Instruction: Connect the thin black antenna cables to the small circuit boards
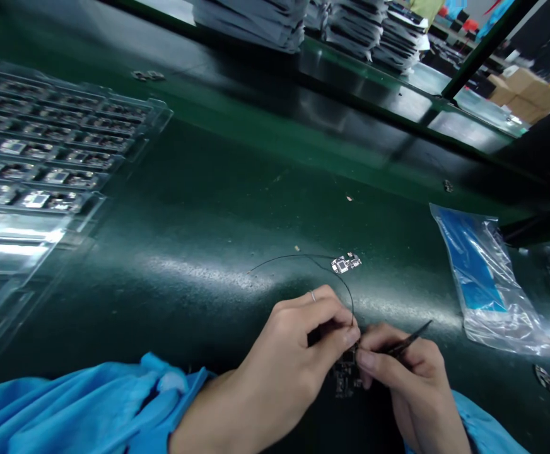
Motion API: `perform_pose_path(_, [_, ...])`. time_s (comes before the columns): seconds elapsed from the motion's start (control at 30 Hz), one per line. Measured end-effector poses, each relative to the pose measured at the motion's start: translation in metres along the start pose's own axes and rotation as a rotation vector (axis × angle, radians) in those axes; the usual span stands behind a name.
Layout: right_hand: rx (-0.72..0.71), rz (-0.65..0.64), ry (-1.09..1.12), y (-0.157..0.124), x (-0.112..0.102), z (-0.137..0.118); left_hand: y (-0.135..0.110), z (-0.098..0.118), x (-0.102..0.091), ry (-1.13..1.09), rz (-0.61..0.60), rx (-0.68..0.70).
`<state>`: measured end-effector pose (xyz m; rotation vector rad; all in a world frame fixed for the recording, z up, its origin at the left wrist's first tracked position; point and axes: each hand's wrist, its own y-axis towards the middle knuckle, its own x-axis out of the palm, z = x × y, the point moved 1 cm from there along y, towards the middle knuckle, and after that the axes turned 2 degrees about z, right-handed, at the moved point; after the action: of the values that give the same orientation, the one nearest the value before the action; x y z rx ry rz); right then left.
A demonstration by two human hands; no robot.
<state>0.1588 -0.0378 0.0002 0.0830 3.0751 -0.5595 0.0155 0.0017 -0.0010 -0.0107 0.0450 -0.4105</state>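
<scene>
My left hand (298, 340) is closed in a pinch on a small dark circuit board (347, 377) that lies on the green mat near the front edge. My right hand (407, 372) grips black tweezers (410, 340), whose tips meet the board's top edge beside my left fingertips. A thin black wire (303, 257) loops from the pinched spot up and leftwards over the mat. A second small circuit board (345, 263) lies loose just beyond the wire loop. Blue sleeves cover both forearms.
A clear plastic tray (43, 157) holding several small boards sits at the left. A clear bag with blue content (483, 277) lies at the right, with another small board (548, 381) past it. Stacks of trays (256, 22) stand on the far shelf.
</scene>
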Motion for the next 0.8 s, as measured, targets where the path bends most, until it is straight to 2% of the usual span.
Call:
perform_pose_path(0.1, [0.012, 0.000, -0.006, 0.0002, 0.0007, -0.0010, 0.0045, 0.0019, -0.0023, -0.057, -0.063, -0.126])
perform_pose_path(0.23, [0.039, 0.007, 0.026, -0.0004, -0.0003, -0.0018, 0.0067, 0.0043, -0.0041, -0.140, -0.112, -0.208])
perform_pose_path(0.8, [0.063, -0.030, -0.019, -0.0011, -0.0020, -0.0019, 0.0051, 0.0052, -0.0028, -0.080, -0.218, -0.325])
